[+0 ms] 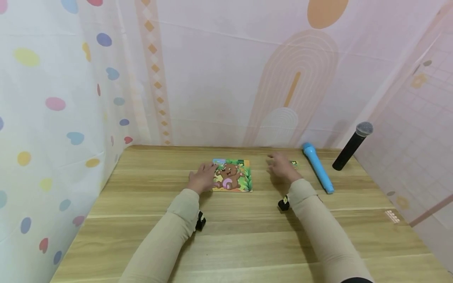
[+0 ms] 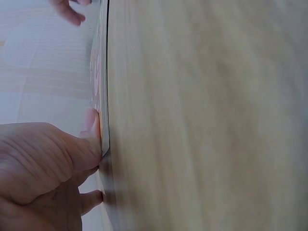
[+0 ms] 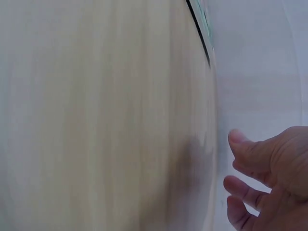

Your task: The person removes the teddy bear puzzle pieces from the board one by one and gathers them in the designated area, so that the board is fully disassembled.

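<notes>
A flat rectangular picture puzzle (image 1: 233,179) with a brown bear on it lies toward the back of the table. My left hand (image 1: 203,179) rests at its left side, fingers spread. In the left wrist view the thumb (image 2: 86,144) presses at the puzzle's near corner, and another fingertip comes down beside the edge. To the right of the puzzle, my right hand (image 1: 281,167) hovers low over the table, its fingers loosely bent with nothing between them. Just beyond it shows a small green printed piece (image 1: 294,162), partly hidden by that hand.
Right of the right hand lies a blue toy microphone (image 1: 319,169). A black microphone (image 1: 350,149) with a silver mesh head stands farther right. Patterned curtains (image 1: 212,78) enclose the wooden table (image 1: 233,243) at the back and sides.
</notes>
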The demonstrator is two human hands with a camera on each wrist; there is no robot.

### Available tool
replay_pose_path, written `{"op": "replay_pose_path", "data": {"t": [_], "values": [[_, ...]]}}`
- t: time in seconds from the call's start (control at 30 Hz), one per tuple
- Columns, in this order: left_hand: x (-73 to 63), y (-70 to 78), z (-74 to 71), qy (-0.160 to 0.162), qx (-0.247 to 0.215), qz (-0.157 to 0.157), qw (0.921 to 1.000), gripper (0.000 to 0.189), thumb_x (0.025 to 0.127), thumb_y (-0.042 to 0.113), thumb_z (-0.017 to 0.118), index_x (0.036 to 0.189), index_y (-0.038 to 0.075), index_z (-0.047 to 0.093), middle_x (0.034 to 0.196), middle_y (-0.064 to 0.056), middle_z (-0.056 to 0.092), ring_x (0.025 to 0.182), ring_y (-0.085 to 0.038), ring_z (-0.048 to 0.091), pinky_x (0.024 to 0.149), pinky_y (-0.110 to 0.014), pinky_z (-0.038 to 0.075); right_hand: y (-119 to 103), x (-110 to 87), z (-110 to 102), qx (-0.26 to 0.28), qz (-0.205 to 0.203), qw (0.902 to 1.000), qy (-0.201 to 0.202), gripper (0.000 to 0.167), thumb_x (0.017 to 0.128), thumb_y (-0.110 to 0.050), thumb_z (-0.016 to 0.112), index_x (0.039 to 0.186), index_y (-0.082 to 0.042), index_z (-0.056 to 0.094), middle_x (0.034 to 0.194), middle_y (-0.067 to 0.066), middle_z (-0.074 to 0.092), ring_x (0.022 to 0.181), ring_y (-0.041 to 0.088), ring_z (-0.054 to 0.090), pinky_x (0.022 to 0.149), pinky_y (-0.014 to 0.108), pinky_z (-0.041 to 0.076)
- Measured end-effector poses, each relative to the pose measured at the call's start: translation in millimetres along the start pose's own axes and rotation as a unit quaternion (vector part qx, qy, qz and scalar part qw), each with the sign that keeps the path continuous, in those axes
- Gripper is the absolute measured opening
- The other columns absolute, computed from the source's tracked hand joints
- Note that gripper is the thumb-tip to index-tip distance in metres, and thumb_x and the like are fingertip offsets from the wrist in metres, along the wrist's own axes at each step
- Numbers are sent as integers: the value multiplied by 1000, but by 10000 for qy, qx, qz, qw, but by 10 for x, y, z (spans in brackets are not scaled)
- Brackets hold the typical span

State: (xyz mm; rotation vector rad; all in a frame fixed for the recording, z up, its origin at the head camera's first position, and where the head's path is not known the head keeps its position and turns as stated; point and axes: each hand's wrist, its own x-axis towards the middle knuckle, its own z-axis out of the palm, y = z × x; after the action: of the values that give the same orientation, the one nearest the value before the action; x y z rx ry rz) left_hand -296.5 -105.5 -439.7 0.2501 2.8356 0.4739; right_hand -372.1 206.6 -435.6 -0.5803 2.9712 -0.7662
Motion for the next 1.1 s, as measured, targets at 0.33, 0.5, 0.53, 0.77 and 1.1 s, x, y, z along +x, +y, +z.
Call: {"op": "replay_pose_path", "data": {"t": [0.33, 0.5, 0.53, 0.77, 1.1], "values": [[32, -22, 26, 3, -122, -8, 9999, 80, 99, 34, 64, 164, 16, 21, 170, -7, 11, 155, -37, 5, 114, -73, 13, -489, 157, 256, 753, -317, 9950, -573, 49, 97, 1, 64, 144, 5, 49, 138, 22, 56, 116, 36, 60, 98, 44, 51], [26, -18, 32, 21, -162, 3, 9999, 80, 98, 33, 65, 163, 15, 22, 170, -8, 11, 155, -38, 5, 114, -74, 13, -652, 217, 337, 685, -624, 9928, -760, 49, 97, 1, 65, 143, 7, 50, 127, 21, 63, 108, 33, 64, 92, 40, 54], [22, -18, 34, 20, -159, 5, 9999, 81, 98, 33, 65, 163, 15, 22, 170, -8, 11, 155, -38, 5, 114, -73, 13, -675, 218, 350, 680, -623, 9923, -824, 49, 97, 1, 65, 144, 7, 49, 126, 21, 64, 109, 33, 64, 92, 40, 54], [-2, -22, 18, 61, -391, -17, 9992, 81, 98, 32, 66, 163, 15, 22, 170, -9, 11, 155, -38, 5, 115, -73, 8, -780, 241, 418, 643, -554, 9921, -921, 49, 98, 2, 63, 144, 8, 49, 120, 18, 64, 102, 26, 62, 89, 36, 54], [8, -17, 39, 71, -369, -31, 9993, 81, 97, 32, 67, 163, 15, 23, 170, -9, 12, 155, -38, 6, 115, -73, 9, -800, 301, 520, 748, -477, 9918, -922, 51, 99, 0, 62, 146, 10, 45, 115, 18, 59, 99, 24, 61, 87, 35, 54]]}}
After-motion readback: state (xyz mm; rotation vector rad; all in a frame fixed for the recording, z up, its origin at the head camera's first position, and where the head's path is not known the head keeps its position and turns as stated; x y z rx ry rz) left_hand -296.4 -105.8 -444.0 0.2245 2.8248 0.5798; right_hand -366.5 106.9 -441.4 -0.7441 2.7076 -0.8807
